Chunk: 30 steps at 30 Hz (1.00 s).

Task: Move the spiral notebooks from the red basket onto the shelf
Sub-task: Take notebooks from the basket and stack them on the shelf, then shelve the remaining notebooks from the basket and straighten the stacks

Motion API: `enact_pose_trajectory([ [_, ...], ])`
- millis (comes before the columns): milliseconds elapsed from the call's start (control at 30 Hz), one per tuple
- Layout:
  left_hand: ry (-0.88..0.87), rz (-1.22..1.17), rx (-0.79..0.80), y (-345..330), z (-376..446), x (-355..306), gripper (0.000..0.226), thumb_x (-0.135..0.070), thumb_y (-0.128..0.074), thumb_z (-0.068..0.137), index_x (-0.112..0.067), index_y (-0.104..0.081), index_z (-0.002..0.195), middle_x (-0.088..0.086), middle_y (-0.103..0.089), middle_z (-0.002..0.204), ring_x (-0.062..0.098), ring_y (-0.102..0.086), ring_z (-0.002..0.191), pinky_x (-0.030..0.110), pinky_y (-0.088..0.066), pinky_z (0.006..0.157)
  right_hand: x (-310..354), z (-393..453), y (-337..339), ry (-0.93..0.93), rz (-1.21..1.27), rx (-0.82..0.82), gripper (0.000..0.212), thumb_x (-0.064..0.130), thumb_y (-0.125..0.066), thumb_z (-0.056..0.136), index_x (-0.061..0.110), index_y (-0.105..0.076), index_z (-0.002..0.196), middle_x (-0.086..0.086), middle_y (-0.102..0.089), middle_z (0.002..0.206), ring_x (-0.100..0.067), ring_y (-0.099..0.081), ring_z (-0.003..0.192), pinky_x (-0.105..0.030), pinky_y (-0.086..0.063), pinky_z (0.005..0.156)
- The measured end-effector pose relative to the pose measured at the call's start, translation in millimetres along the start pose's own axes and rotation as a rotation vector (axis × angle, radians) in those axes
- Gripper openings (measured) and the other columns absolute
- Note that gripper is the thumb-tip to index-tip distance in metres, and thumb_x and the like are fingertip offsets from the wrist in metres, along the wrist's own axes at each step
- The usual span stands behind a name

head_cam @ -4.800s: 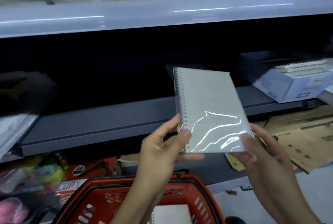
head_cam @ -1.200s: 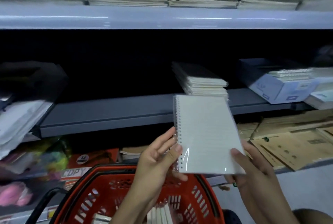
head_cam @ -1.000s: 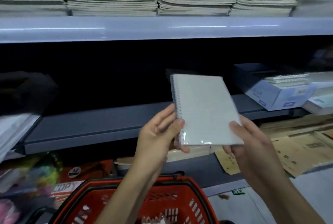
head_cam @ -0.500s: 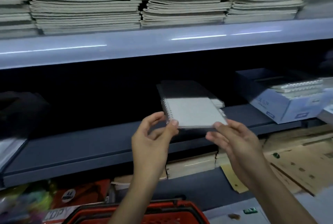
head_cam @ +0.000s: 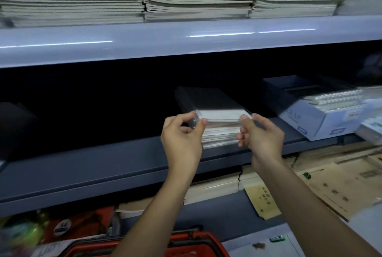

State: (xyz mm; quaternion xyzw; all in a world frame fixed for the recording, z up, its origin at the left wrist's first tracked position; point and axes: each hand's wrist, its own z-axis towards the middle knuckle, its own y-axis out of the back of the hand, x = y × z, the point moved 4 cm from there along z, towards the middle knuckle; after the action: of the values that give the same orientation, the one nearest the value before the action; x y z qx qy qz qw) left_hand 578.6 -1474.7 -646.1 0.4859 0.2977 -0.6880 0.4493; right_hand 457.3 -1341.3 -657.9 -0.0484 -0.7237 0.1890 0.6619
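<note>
We see the notebook [head_cam: 221, 114] lying flat on top of the stack [head_cam: 219, 136] on the middle shelf [head_cam: 103, 170], near its front lip. The left hand [head_cam: 182, 139] pinches the spiral corner between thumb and forefinger; the right hand [head_cam: 262, 139] pinches the opposite near corner. We judge that the two-corner hold lets the edges be squared to the stack before letting go, and keeps the slippery plastic wrap from sliding. Half a second earlier the notebook was tilted just above the stack; a second earlier it stood upright, facing us. The basket [head_cam: 186, 242] now shows only its rim at bottom; its contents are hidden.
</note>
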Motion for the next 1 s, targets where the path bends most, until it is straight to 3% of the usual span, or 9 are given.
enact_pose_trajectory([
  [133,0.017,-0.005,0.026,-4,5,2,0.02,-0.024,-0.079,0.084,-0.025,-0.072,0.103,-0.007,-0.056,0.099,0.024,-0.068,0.077,0.011,-0.05,0.064,-1,5,2,0.02,-0.003,-0.008,0.056,0.018,-0.071,0.091,0.013,-0.048,0.142,-0.009,-0.058,0.066,-0.015,-0.056,0.044,-0.026,-0.046,0.041],
  [267,0.01,-0.036,0.049,14,2,2,0.027,-0.03,-0.079,0.083,-0.027,-0.071,0.109,-0.001,-0.061,0.098,0.014,-0.066,0.069,0.023,-0.056,0.065,0,-14,9,0.057,-0.008,-0.019,0.061,0.026,-0.068,0.093,0.015,-0.04,0.146,-0.008,-0.062,0.07,-0.017,-0.06,0.049,-0.028,-0.051,0.046],
  [400,0.001,0.004,0.09,48,-11,0,0.028,-0.036,-0.078,0.083,-0.028,-0.071,0.11,0.006,-0.066,0.095,0.026,-0.068,0.074,0.043,-0.06,0.077,4,-51,12,0.061,-0.027,0.028,0.041,0.025,-0.066,0.095,0.013,-0.051,0.131,-0.009,-0.063,0.071,-0.017,-0.062,0.051,-0.028,-0.052,0.045],
  [533,0.055,0.043,0.102,94,-45,12,0.022,-0.028,-0.075,0.087,-0.022,-0.069,0.108,0.012,-0.068,0.091,0.031,-0.067,0.071,0.042,-0.059,0.069,-17,-103,18,-0.023,-0.107,0.164,0.017,0.021,-0.064,0.096,0.01,-0.063,0.108,-0.01,-0.061,0.066,-0.021,-0.061,0.049,-0.029,-0.048,0.042],
  [633,0.238,0.044,0.108,133,-91,55,0.022,-0.017,-0.072,0.09,-0.018,-0.063,0.11,0.016,-0.064,0.087,0.019,-0.063,0.063,0.031,-0.057,0.052,-59,-148,29,-0.159,-0.199,0.256,0.01,0.017,-0.062,0.096,0.008,-0.064,0.099,-0.009,-0.06,0.06,-0.024,-0.058,0.049,-0.03,-0.048,0.041],
  [767,0.531,0.061,0.132,171,-154,134,0.025,-0.006,-0.073,0.088,-0.015,-0.06,0.107,0.016,-0.065,0.089,0.013,-0.059,0.049,0.038,-0.055,0.056,-135,-186,55,-0.356,-0.44,0.341,0.015,0.016,-0.062,0.097,0.002,-0.063,0.101,-0.012,-0.06,0.068,-0.028,-0.06,0.051,-0.035,-0.056,0.047],
  [867,0.731,0.093,0.152,188,-199,174,0.033,0.002,-0.068,0.089,-0.005,-0.055,0.119,0.02,-0.066,0.098,0.016,-0.06,0.059,0.031,-0.057,0.05,-197,-200,71,-0.557,-0.658,0.423,0.024,0.02,-0.064,0.096,-0.002,-0.06,0.104,-0.014,-0.06,0.074,-0.026,-0.059,0.05,-0.034,-0.058,0.051],
  [1000,0.859,0.128,0.279,194,-232,205,0.036,0.0,-0.067,0.091,-0.005,-0.053,0.123,0.011,-0.068,0.102,0.02,-0.066,0.085,0.035,-0.057,0.07,-252,-215,87,-0.72,-0.88,0.557,0.043,0.034,-0.068,0.092,0.003,-0.058,0.12,-0.016,-0.064,0.096,-0.029,-0.066,0.074,-0.037,-0.061,0.063],
])
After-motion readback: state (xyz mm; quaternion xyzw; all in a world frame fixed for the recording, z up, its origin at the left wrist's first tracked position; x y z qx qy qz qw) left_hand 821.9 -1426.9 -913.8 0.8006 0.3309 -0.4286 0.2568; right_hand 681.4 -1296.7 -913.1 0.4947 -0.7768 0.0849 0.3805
